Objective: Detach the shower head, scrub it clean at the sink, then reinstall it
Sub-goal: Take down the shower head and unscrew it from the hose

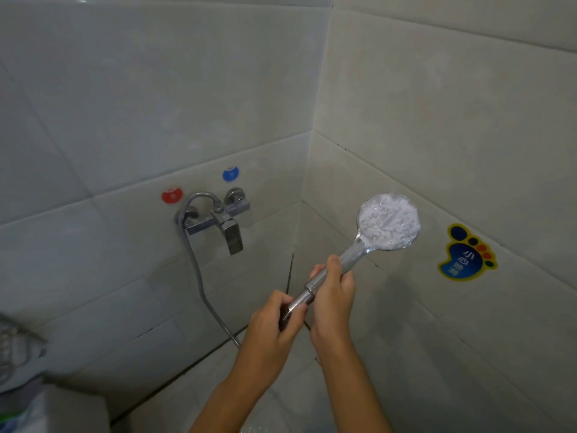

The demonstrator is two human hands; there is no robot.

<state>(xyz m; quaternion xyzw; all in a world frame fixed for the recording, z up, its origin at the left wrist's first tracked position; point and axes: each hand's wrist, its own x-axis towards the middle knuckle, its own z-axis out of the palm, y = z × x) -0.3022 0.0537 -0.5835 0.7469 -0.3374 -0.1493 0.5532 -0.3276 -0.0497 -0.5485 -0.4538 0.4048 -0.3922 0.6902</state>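
Far left edge: a chrome wire rack (12, 345), only partly in frame, blurred. Below it, a pale object with green and blue print, too cut off to identify.

Left wall: large glossy grey-white tiles (125, 98) with thin grout lines. A red round cap (172, 195) and a blue round cap (231, 174) sit on the tile above the mixer tap (218, 221). Tap body is dull, water-spotted chrome, boxy, with a flat rectangular spout pointing down. A ribbed metal hose (199, 276) loops out of the tap top, curves down its left side and runs diagonally down the wall toward the hands.

Left hand (271, 326): fingers curled closed around the hose end and its knurled nut, just below the handle base. Thumb lies along the chrome coupling.

Right hand (334, 295): fist wrapped around the lower handle of the shower head (388, 221), thumb on top. The two hands are just beside each other on the same shaft, near touching.

Shower head is held up and tilted to the right in the corner of the stall, spray face toward the camera. Face is round, pale, speckled with small nozzle dots; rim and handle are shiny chrome.

Right wall: matte cream tiles, dark staining in grout. A foot-shaped sticker (466, 253), blue with yellow border and coloured toes, is stuck to the tile right of the head.
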